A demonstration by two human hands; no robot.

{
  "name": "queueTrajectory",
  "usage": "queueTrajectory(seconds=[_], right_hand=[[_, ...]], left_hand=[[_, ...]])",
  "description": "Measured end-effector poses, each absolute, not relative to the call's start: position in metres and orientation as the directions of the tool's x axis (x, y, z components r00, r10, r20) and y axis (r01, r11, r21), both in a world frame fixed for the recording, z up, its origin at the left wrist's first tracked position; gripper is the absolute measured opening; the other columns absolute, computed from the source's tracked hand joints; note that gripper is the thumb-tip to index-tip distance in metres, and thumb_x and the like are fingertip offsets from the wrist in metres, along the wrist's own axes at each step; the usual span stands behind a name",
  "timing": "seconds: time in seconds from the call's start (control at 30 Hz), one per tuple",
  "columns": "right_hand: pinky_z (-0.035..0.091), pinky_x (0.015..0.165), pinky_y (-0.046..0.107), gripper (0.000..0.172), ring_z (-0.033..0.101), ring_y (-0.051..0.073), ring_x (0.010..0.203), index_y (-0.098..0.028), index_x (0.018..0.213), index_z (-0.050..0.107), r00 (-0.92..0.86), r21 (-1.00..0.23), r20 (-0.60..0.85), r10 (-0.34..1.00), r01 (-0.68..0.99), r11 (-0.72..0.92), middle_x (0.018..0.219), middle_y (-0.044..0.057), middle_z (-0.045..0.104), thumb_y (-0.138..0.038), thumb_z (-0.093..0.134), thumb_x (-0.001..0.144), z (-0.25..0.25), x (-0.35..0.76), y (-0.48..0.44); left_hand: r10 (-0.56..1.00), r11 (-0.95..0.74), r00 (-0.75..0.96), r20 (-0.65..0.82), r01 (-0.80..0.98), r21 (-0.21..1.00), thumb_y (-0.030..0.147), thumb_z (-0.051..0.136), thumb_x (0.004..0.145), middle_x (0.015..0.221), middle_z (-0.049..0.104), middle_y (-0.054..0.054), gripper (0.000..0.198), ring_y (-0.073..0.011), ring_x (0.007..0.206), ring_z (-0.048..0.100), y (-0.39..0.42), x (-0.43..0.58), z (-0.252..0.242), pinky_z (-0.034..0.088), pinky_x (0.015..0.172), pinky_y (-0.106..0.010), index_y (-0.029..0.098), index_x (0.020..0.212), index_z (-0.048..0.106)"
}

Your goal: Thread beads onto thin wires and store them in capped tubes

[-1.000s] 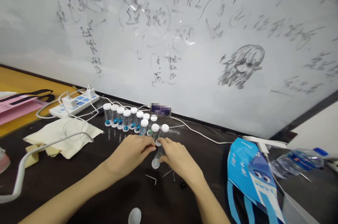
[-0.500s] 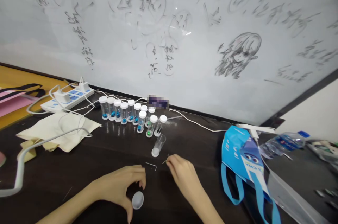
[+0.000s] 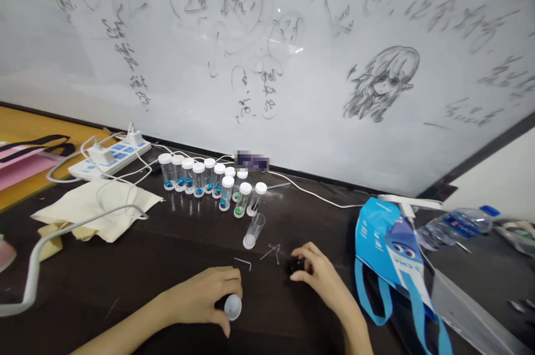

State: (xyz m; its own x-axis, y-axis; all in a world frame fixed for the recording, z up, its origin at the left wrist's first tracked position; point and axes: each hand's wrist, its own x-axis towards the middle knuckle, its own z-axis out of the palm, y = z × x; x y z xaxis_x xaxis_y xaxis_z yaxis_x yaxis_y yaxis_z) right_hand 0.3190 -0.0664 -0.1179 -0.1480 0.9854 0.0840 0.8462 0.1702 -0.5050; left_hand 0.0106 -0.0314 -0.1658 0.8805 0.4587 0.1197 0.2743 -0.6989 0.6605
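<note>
My left hand is curled around a white round cap, pinched between thumb and fingers just above the dark table. My right hand pinches a small black object on the table. An open clear vial lies on its side a little beyond both hands. Behind it stands a row of several capped clear vials with blue or green pieces inside. Thin metal pins lie between my hands and the vial.
A cream cloth with a grey cable lies at left, a white power strip behind it. A blue printed bag and a lying water bottle are at right. A scribbled whiteboard rises behind the table.
Both hands drew back from the lying vial toward me. My left hand took hold of the white cap. My right hand moved right and closed on the small black object.
</note>
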Motion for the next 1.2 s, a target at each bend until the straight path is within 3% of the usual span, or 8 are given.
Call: queueTrajectory(seconds=[0.07,0.2,0.4,0.57,0.67,0.8,1.03,1.2], right_hand=[[0.051,0.070,0.026,0.023,0.062,0.015,0.074,-0.027,0.094,0.065,-0.169,-0.497,0.061,0.984,0.850,0.177,0.099,0.000,0.055,-0.009,0.062,0.081,-0.119,0.318,-0.068],[0.049,0.076,0.029,0.018,0.061,0.019,0.083,-0.024,0.084,0.066,-0.221,-0.436,0.081,0.972,0.869,0.234,0.092,0.001,0.054,-0.008,0.057,0.085,-0.113,0.312,-0.068],[0.049,0.081,0.025,0.014,0.062,0.017,0.088,-0.024,0.097,0.067,-0.402,-0.502,0.123,0.907,0.763,0.406,0.095,0.000,0.060,-0.013,0.062,0.090,-0.109,0.261,-0.076],[0.050,0.078,0.025,0.006,0.064,0.018,0.085,-0.022,0.094,0.068,-0.523,-0.326,0.128,0.842,0.780,0.534,0.089,-0.001,0.063,-0.020,0.067,0.089,-0.120,0.221,-0.078],[0.051,0.078,0.023,0.012,0.064,0.016,0.084,-0.024,0.103,0.064,-0.482,-0.240,0.158,0.862,0.828,0.507,0.092,-0.001,0.064,-0.025,0.064,0.092,-0.116,0.231,-0.069],[0.049,0.080,0.034,0.017,0.061,0.023,0.092,-0.019,0.104,0.063,-0.381,-0.082,0.194,0.904,0.912,0.402,0.098,0.007,0.062,-0.012,0.050,0.096,-0.108,0.259,-0.045],[0.049,0.077,0.035,0.021,0.060,0.025,0.091,-0.016,0.086,0.064,-0.444,0.128,0.090,0.891,0.893,0.432,0.092,0.008,0.063,-0.001,0.050,0.091,-0.127,0.268,-0.025],[0.050,0.076,0.035,0.024,0.061,0.025,0.087,-0.014,0.088,0.063,-0.454,0.186,0.040,0.890,0.878,0.440,0.090,0.010,0.064,0.003,0.046,0.091,-0.138,0.268,-0.030]], left_hand=[[0.446,-0.698,0.887,0.118,0.262,0.667,0.052,0.077,0.070,0.094,0.063,-0.002,0.039,-0.0215,0.085,0.060,-0.030,0.009,-0.165,0.043,0.072,-0.026,0.022,0.090,0.063],[0.408,-0.699,0.906,0.117,0.227,0.678,0.050,0.081,0.065,0.094,0.063,-0.002,0.040,-0.0227,0.085,0.061,-0.028,0.006,-0.164,0.045,0.074,-0.027,0.022,0.089,0.064],[0.377,-0.712,0.917,0.132,0.196,0.674,0.050,0.085,0.058,0.093,0.064,-0.002,0.043,-0.0236,0.085,0.062,-0.028,0.005,-0.165,0.045,0.079,-0.029,0.023,0.086,0.066],[0.403,-0.670,0.903,0.147,0.182,0.720,0.056,0.085,0.052,0.093,0.064,-0.003,0.057,-0.0230,0.084,0.061,-0.028,0.000,-0.161,0.047,0.075,-0.028,0.021,0.093,0.067],[0.499,-0.631,0.848,0.178,0.215,0.746,0.055,0.077,0.067,0.093,0.064,-0.004,0.049,-0.0199,0.080,0.060,-0.025,-0.004,-0.155,0.047,0.072,-0.027,0.020,0.099,0.066],[0.663,-0.583,0.714,0.224,0.305,0.753,0.043,0.068,0.083,0.092,0.064,-0.004,0.026,-0.0200,0.086,0.057,-0.024,0.001,-0.151,0.045,0.078,-0.031,0.019,0.093,0.066],[0.685,-0.562,0.698,0.210,0.323,0.762,0.037,0.082,0.069,0.096,0.066,-0.004,0.034,-0.0235,0.093,0.056,-0.030,0.024,-0.168,0.045,0.083,-0.034,0.020,0.094,0.066],[0.688,-0.547,0.694,0.211,0.305,0.780,0.024,0.081,0.072,0.094,0.067,-0.003,0.019,-0.0220,0.093,0.058,-0.030,0.032,-0.170,0.043,0.088,-0.035,0.020,0.085,0.068]])
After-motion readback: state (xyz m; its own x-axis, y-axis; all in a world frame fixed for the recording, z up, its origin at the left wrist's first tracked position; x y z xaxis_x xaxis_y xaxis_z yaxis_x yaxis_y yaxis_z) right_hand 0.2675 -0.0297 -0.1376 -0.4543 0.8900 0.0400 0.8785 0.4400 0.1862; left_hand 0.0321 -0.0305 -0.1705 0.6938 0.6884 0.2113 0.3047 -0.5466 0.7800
